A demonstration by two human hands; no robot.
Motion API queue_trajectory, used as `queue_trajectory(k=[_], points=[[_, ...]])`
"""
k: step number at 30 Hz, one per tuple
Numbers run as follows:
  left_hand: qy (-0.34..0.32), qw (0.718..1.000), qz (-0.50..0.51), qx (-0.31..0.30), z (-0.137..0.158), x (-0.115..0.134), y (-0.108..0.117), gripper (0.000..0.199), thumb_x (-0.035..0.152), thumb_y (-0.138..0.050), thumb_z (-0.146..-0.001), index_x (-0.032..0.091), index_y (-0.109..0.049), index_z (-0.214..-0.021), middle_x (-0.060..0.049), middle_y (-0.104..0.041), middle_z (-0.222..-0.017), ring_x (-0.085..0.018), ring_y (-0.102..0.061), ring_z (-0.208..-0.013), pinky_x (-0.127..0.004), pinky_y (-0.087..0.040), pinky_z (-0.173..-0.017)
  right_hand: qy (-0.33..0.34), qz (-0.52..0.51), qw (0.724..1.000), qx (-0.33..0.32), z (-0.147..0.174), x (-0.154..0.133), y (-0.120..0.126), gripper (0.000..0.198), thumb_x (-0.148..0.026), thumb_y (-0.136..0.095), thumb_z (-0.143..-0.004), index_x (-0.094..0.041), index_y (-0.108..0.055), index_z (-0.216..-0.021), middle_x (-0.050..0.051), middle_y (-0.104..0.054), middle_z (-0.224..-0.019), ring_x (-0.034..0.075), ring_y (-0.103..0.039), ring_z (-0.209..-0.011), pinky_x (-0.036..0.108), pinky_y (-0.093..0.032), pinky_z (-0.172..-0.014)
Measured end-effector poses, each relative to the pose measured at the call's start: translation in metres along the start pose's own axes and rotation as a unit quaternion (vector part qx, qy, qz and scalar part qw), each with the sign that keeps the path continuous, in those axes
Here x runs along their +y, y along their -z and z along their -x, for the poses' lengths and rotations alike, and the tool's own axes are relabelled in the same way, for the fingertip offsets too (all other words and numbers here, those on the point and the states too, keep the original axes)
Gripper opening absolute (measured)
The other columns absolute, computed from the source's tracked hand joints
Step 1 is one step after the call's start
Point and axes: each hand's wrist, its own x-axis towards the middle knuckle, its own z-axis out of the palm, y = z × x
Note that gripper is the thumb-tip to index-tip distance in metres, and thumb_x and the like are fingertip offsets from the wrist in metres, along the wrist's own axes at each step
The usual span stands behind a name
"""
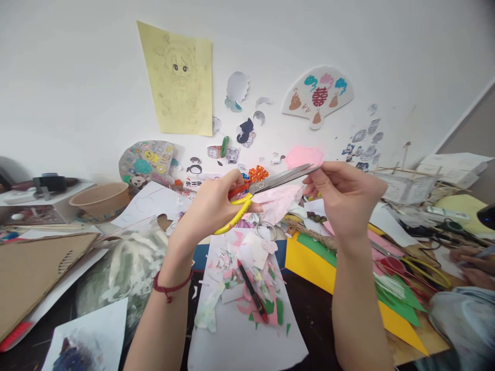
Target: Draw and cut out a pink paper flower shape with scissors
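Observation:
My left hand (pixel 211 201) is closed on a pair of scissors (pixel 266 179) with yellow and red handles, its blades pointing right. The blades are slightly apart, and their tips reach the fingers of my right hand (pixel 344 190). A scalloped piece of pink paper (pixel 304 156) shows just above the blades, at my right fingertips. My right thumb and finger are pinched together on its lower edge, though the exact grip is partly hidden. Below both hands, a white sheet (pixel 247 345) bears pink, green and white paper scraps, with a dark pen (pixel 253 292) lying across them.
Yellow card (pixel 309 260) and green paper lie on the right, near another pair of yellow-handled scissors (pixel 429 270). Another person's hand (pixel 474 265) is at the far right. Brown cardboard (pixel 38 273), a plastic bag (pixel 116 278) and a round bowl (pixel 100 198) stand left. Drawings hang on the wall.

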Motion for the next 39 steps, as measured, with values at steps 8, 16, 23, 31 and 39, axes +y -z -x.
queue_trajectory(k=[8,16,23,31,39], points=[[-0.011,0.999,0.029,-0.008,-0.0007,-0.0026,-0.0017,0.047,0.05,-0.075,-0.074,0.021,-0.038,-0.074,0.007,-0.031,-0.066,-0.01,-0.028,-0.063,-0.025,-0.021,-0.055,-0.008,-0.016,1.0,0.002,-0.0009,0.0004,-0.0005,0.009,-0.03,-0.074,-0.082,-0.021,-0.074,-0.081,-0.001,-0.066,-0.063,0.011,-0.059,-0.048,0.028,-0.048,-0.046],[-0.013,1.0,0.02,-0.007,-0.0002,-0.0018,-0.0006,0.047,0.051,-0.074,-0.075,0.022,-0.037,-0.074,0.007,-0.03,-0.064,-0.01,-0.026,-0.062,-0.026,-0.02,-0.054,-0.013,-0.035,0.999,-0.005,-0.0007,-0.0003,0.0001,0.006,-0.028,-0.074,-0.082,-0.021,-0.074,-0.081,-0.002,-0.067,-0.063,0.012,-0.06,-0.047,0.028,-0.049,-0.046],[-0.009,0.999,0.03,-0.009,-0.0014,-0.0033,-0.002,0.047,0.051,-0.075,-0.075,0.021,-0.038,-0.073,0.007,-0.03,-0.063,-0.01,-0.026,-0.062,-0.025,-0.019,-0.054,-0.011,-0.027,0.999,-0.015,0.0004,-0.0013,0.0023,0.006,-0.024,-0.073,-0.083,-0.021,-0.073,-0.078,-0.001,-0.066,-0.064,0.012,-0.059,-0.049,0.029,-0.048,-0.047],[-0.011,1.0,0.023,-0.013,-0.0013,-0.0016,-0.001,0.05,0.052,-0.073,-0.076,0.021,-0.034,-0.071,0.007,-0.026,-0.063,-0.01,-0.024,-0.062,-0.026,-0.018,-0.054,-0.016,-0.009,1.0,-0.017,0.0009,-0.0017,0.0035,0.008,-0.03,-0.073,-0.083,-0.024,-0.072,-0.078,-0.001,-0.066,-0.063,0.013,-0.059,-0.049,0.03,-0.049,-0.048],[-0.017,1.0,0.017,-0.011,-0.0014,-0.0033,-0.0012,0.048,0.047,-0.074,-0.076,0.022,-0.033,-0.071,0.007,-0.025,-0.064,-0.011,-0.022,-0.062,-0.027,-0.019,-0.054,-0.012,-0.009,1.0,-0.026,0.0009,-0.0014,0.0052,0.007,-0.023,-0.072,-0.083,-0.022,-0.072,-0.077,-0.002,-0.065,-0.06,0.012,-0.059,-0.049,0.029,-0.049,-0.048]])
